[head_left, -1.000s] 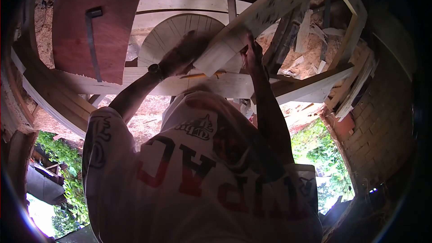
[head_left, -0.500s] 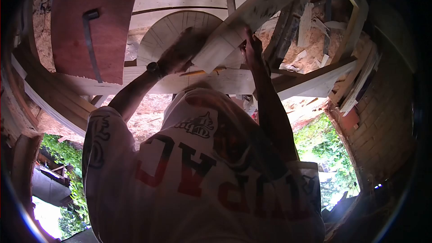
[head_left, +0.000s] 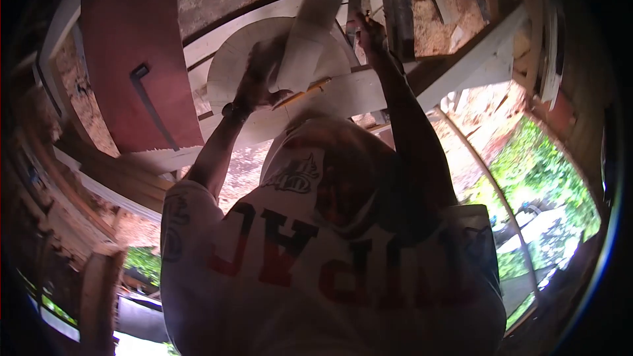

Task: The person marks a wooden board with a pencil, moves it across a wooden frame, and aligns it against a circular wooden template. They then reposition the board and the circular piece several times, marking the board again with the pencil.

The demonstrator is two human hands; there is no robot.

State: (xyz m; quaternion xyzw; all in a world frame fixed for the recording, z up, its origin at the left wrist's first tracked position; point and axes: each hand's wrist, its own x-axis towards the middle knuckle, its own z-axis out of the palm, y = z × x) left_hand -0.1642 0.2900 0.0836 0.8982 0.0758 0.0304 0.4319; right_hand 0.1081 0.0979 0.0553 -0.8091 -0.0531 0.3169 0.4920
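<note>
2 bare hands are raised at a pale wooden plank (head_left: 308, 39), which stands steeply over the workbench, its lower end near the person's chest and its upper end running out of the top of the view. The left hand (head_left: 256, 82), with a dark wristwatch (head_left: 229, 111) on its wrist, is closed around the left edge of the plank near the lower end; the fingers are blurred, but they wrap the wood. The right hand (head_left: 369, 31) sits higher, at the plank's right edge, with its fingers curled. Whether it clasps the plank or only presses against it, I cannot tell.

Under the plank lies a half-round wooden panel (head_left: 241, 59), pale and marked with fan-like lines, and the plank crosses its right part. A thin yellow stick (head_left: 304, 94), perhaps a pencil, lies just below the plank's lower end. To the left a large red-brown board (head_left: 125, 33) carries a dark L-shaped metal piece (head_left: 146, 89). A white beam (head_left: 461, 66) runs off to the right, with sawdust (head_left: 442, 29) and loose strips of wood behind it. Green foliage (head_left: 544, 165) shows in bright light at the right. The person's white shirt (head_left: 316, 270) with red letters fills the lower half of the view.
</note>
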